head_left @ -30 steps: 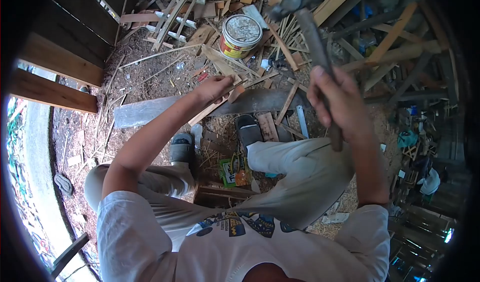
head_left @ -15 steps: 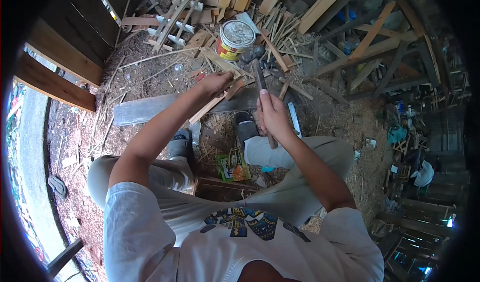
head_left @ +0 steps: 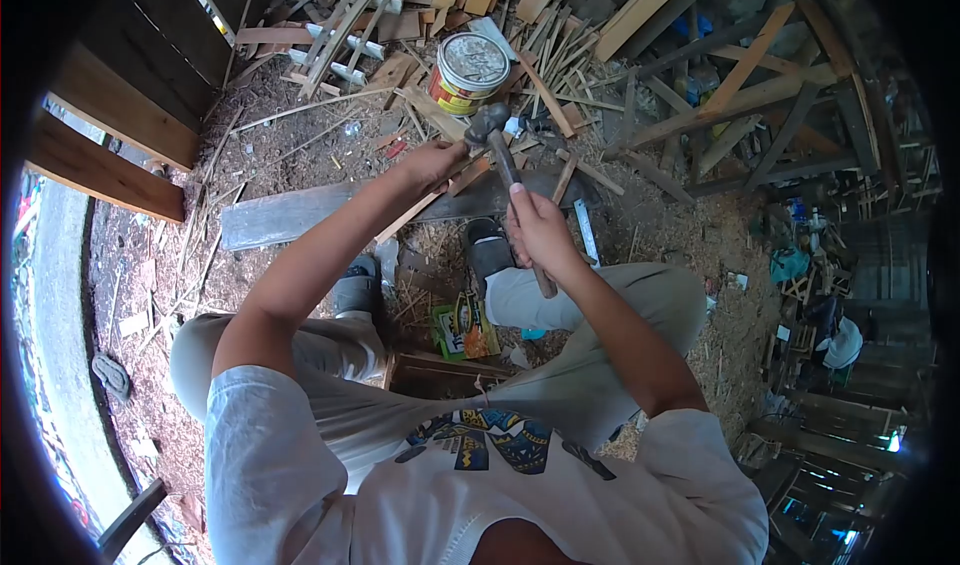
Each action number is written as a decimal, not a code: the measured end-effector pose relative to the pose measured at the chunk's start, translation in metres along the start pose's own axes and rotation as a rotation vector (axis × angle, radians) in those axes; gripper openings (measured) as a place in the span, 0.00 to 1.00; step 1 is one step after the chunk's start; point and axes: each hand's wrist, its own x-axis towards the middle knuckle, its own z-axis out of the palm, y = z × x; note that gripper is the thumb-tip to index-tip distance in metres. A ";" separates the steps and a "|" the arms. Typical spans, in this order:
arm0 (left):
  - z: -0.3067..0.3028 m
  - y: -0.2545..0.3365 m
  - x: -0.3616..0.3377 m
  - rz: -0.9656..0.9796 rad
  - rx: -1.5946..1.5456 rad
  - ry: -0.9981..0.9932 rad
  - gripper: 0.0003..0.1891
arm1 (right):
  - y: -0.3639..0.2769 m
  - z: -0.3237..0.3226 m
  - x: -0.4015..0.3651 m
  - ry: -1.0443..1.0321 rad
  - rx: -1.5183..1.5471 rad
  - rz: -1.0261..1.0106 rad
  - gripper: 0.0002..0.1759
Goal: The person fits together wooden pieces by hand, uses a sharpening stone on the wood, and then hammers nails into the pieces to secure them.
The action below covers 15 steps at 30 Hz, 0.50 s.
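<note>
My right hand [head_left: 538, 227] is wrapped round the wooden handle of a hammer [head_left: 507, 161], whose dark rounded head is beside the fingertips of my left hand. My left hand [head_left: 433, 165] is closed in a pinch; what it holds is too small or hidden to make out. Beneath the left hand, a light wooden strip [head_left: 408, 217] slants across a long grey plank [head_left: 290, 215] on the ground. A short wooden piece [head_left: 470, 176] lies between the two hands. Whether the hammer head touches anything is not clear.
A lidded paint bucket [head_left: 468, 73] stands just beyond the hands. Wood offcuts [head_left: 550, 50] are heaped behind it. A wooden frame [head_left: 745, 115] rises at the right. Between my legs are a wooden box [head_left: 430, 377] and a green-and-yellow packet [head_left: 466, 327].
The hammer head has swung left, closer to the fingertips of my left hand. My right hand has shifted slightly left with the handle; my left hand stays nearly in place.
</note>
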 end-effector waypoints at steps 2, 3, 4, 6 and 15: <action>0.002 -0.009 0.005 0.037 -0.031 0.000 0.25 | -0.016 0.004 -0.009 0.086 0.017 -0.027 0.26; 0.003 -0.010 0.002 0.028 -0.035 -0.001 0.25 | -0.016 0.003 -0.011 0.083 0.017 -0.017 0.26; 0.003 -0.009 0.000 0.031 -0.038 0.013 0.24 | -0.016 0.000 -0.012 0.087 0.007 -0.108 0.25; 0.000 -0.005 -0.002 0.038 -0.039 0.031 0.24 | -0.015 0.000 -0.013 0.089 -0.001 -0.204 0.25; 0.006 -0.013 0.001 0.093 -0.070 0.045 0.26 | -0.019 0.000 -0.018 0.078 0.013 -0.056 0.25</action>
